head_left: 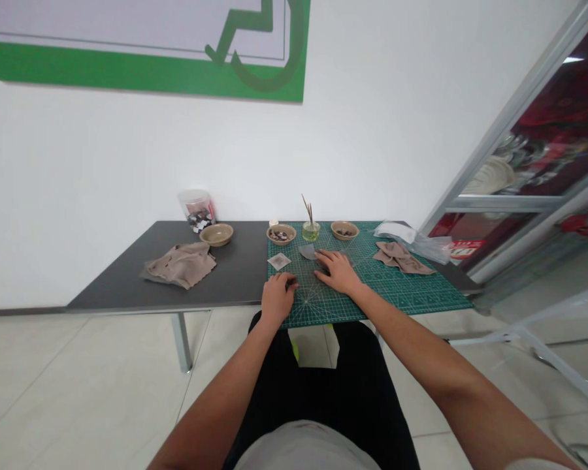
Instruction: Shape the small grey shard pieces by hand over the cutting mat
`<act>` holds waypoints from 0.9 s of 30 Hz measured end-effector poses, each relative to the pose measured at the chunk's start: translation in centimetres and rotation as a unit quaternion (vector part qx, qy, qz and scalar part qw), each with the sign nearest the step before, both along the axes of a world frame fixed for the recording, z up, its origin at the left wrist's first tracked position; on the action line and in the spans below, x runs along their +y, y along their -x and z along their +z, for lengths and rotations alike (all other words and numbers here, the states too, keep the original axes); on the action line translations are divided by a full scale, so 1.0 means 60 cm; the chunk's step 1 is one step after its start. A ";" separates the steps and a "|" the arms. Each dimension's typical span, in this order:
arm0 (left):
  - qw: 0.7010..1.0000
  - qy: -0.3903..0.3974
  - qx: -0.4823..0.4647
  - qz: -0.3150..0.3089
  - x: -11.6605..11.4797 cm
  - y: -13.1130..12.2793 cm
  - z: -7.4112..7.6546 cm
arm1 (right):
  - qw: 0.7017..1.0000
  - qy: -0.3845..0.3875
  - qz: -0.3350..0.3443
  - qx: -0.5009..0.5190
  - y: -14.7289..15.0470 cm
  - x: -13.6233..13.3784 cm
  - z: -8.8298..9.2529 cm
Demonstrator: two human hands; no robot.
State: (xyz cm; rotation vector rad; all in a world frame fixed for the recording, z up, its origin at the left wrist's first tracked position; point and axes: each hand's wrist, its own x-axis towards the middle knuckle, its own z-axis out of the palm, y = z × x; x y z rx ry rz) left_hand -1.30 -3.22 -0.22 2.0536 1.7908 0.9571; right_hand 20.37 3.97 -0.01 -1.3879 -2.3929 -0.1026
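Observation:
My left hand (278, 297) rests at the near left edge of the green cutting mat (396, 297). Its fingers are curled in, and a small dark patch shows at the fingertips, too small to name. Farther right, my right hand (340, 272) lies over the mat with fingers stretched and thumb apart. Under and beside its fingers is a greyish, see-through flat piece (307, 252), partly hidden by the hand. A small pale square card (279, 262) with a grey pattern lies on the mat beyond my left hand.
Along the back stand a bowl of small dark pieces (281, 234), a glass jar with thin sticks (310, 230), another bowl (345, 230), a tan bowl (216, 235) and a clear tub (198, 212). Brown cloths (181, 264) lie left and right. A plastic bag (428, 247) lies right.

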 end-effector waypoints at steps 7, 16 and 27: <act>1.000 -0.006 -0.008 0.028 0.006 -0.005 -0.007 | 0.998 0.054 0.012 -0.037 0.054 0.007 0.000; 0.999 0.004 -0.009 0.041 0.005 -0.005 -0.004 | 0.997 0.057 -0.050 0.016 0.084 0.035 -0.001; 0.999 0.011 0.001 0.036 0.006 -0.004 -0.003 | 0.995 0.058 -0.067 -0.036 0.091 0.057 0.006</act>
